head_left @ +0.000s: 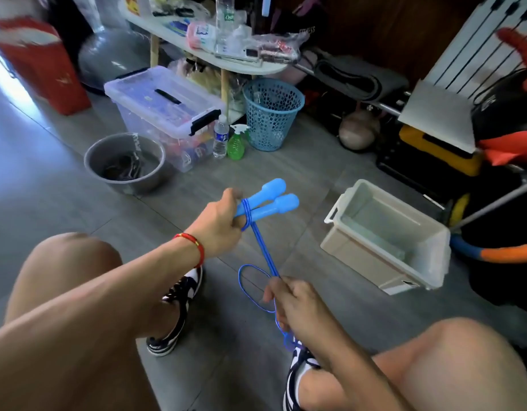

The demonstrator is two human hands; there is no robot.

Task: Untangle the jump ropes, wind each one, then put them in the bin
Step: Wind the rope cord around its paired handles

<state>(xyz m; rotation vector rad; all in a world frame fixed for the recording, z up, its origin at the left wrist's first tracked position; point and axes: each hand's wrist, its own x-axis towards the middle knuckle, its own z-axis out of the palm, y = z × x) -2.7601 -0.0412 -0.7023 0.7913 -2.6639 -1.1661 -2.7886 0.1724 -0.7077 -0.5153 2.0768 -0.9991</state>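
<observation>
My left hand (220, 221) grips the two blue handles (271, 200) of a jump rope side by side, their fat ends pointing right and away. A few turns of blue cord (246, 215) wrap around the handles at my fingers. From there the cord (265, 253) runs taut down to my right hand (291, 307), which pinches it. A loose loop (247, 287) hangs left of that hand and more cord trails below it toward my shoe. The beige bin (360, 256) stands on the floor to the right, tilted toward me.
A grey round basin (122, 161) with dark ropes inside sits at left. Behind it are a clear lidded box (164, 108), a water bottle (220, 137), a green spray bottle (236, 143) and a blue mesh basket (272, 114). Gym gear crowds the right side.
</observation>
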